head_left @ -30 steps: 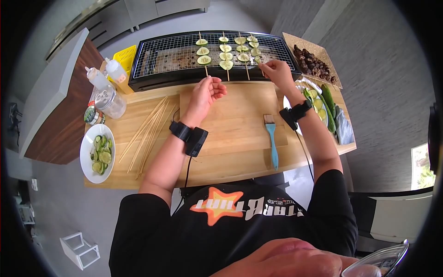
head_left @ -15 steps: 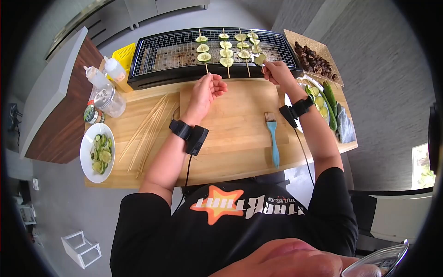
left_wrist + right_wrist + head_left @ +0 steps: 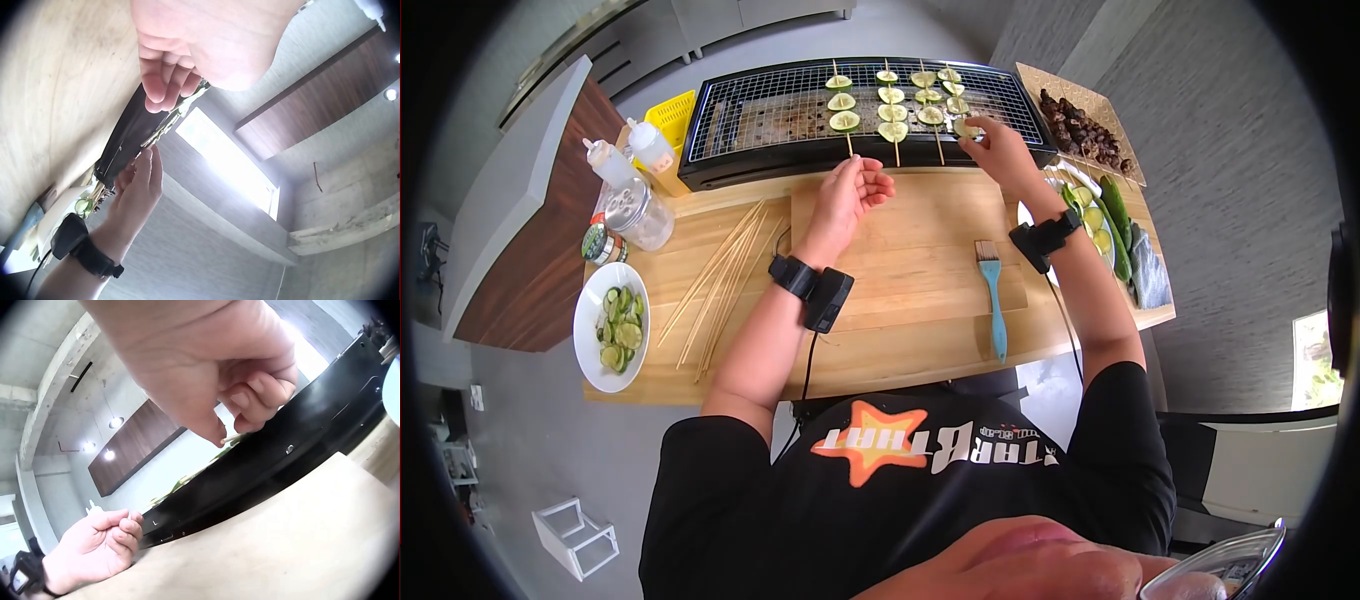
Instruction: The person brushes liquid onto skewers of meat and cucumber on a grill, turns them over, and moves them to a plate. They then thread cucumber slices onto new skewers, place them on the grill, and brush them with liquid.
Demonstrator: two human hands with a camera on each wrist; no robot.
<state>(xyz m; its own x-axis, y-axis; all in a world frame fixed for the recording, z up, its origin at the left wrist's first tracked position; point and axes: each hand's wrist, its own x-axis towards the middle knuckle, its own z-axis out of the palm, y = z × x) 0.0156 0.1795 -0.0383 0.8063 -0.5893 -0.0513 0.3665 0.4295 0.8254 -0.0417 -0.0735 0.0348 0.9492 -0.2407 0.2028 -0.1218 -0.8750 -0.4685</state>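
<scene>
Four skewers of cucumber slices lie across the wire rack of a black grill. My left hand (image 3: 847,198) pinches the near end of the leftmost skewer (image 3: 850,143), its other fingers loosely curled. At the right, my right hand (image 3: 1000,155) grips the near end of the rightmost skewer (image 3: 951,88) between thumb and fingers; a bit of its stick (image 3: 230,439) pokes out at the thumb tip in the right wrist view. The nearest slice (image 3: 966,129) on that skewer sits right at the fingertips. Between the hands lie two more skewers, a middle one (image 3: 892,113) and another (image 3: 927,96).
The grill (image 3: 780,163) stands behind a wooden board (image 3: 900,260). A blue brush (image 3: 992,300), bare sticks (image 3: 720,275) and a white bowl (image 3: 638,370) of slices lie nearer. Bottles (image 3: 650,148) and a jar (image 3: 645,220) stand left; whole cucumbers (image 3: 1115,215) and dark chunks (image 3: 1075,130) right.
The right hand has shifted slightly and turned at the rightmost skewer's end. That skewer's nearest slice showed its face half a second ago and is now partly covered by the fingers. The left hand stays put.
</scene>
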